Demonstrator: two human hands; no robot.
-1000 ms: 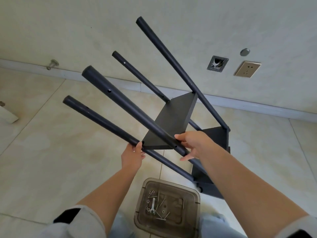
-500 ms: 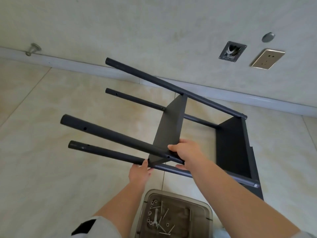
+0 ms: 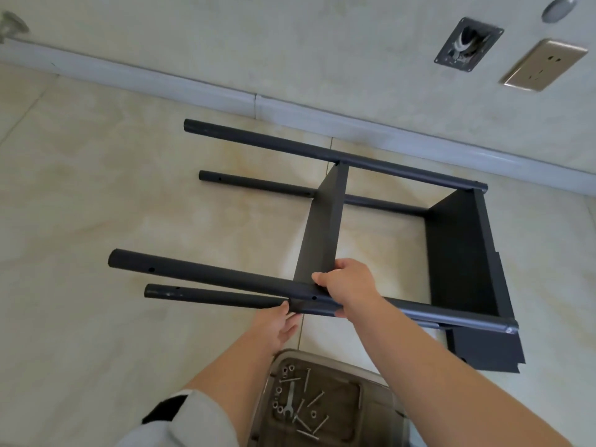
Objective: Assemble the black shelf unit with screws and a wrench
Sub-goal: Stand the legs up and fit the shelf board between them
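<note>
The black shelf unit (image 3: 325, 227) is lying on its side over the tiled floor (image 3: 96, 204), filling the middle of the view, with its four round posts running from about 9 o'clock toward 3 o'clock. A middle shelf panel (image 3: 322, 230) is standing on edge between the posts, and an end panel (image 3: 464, 259) is closing the frame at 3 o'clock. Whether the unit is resting fully on the floor cannot be told.

The right hand (image 3: 348, 285) is wrapping closed over the near upper post (image 3: 209, 275) just where the middle panel meets it. The left hand (image 3: 277, 324), at 6 o'clock from that joint, is touching the near lower post (image 3: 200, 295) with its fingertips; its grip is hidden, so open or closed cannot be told.

At 6 o'clock, near the person's knees, a translucent brown plastic lid (image 3: 371, 411) is carrying loose screws (image 3: 314, 400), nuts and a small wrench (image 3: 290, 401). At 1 o'clock on the wall, a gold-coloured wall socket (image 3: 545, 64) is sitting beside an open wall box (image 3: 467, 45).
</note>
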